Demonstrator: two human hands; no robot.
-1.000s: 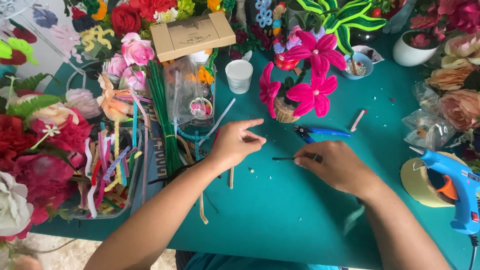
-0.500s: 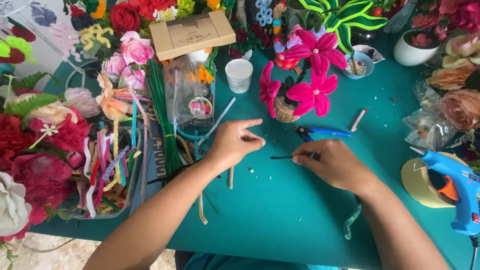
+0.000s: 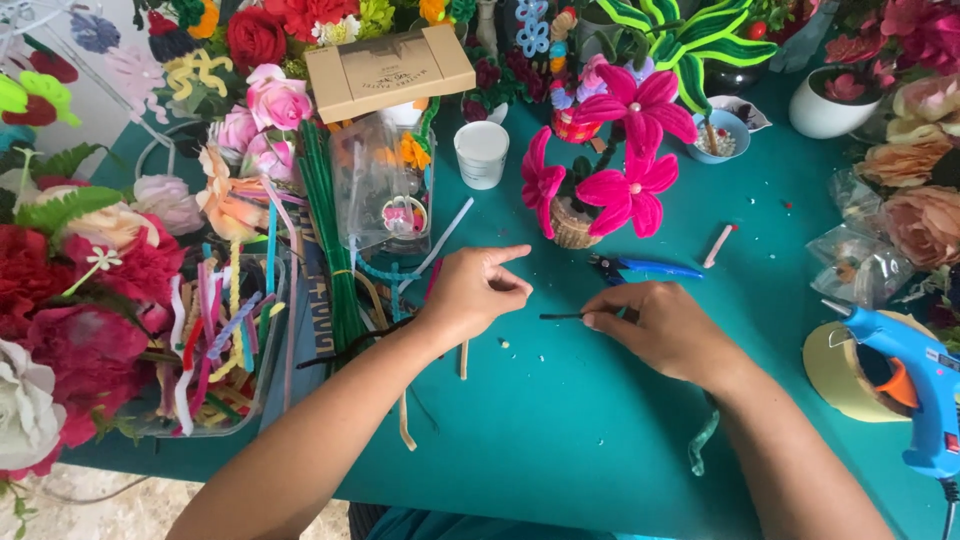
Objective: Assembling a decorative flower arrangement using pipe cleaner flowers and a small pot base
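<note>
Fingers: right hand [image 3: 668, 325] pinches dark stem [image 3: 560, 316] | left hand [image 3: 475, 290] loosely curled | bare table [image 3: 580, 430] nearside

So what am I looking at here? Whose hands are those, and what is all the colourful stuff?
The picture comes from a camera worn on a person's head, looking down, so you see that person's own two arms. The right hand pinches a short dark stick-like piece, too thin to identify. The left hand hovers just beside its tip with curled fingers, holding nothing that I can see. Below them is a teal table. Behind the hands sit blue-handled pliers, a pink flower in a small basket and a white cup. On the left is a clear tray of fuzzy coloured craft stems, and on the right a blue glue gun.
</note>
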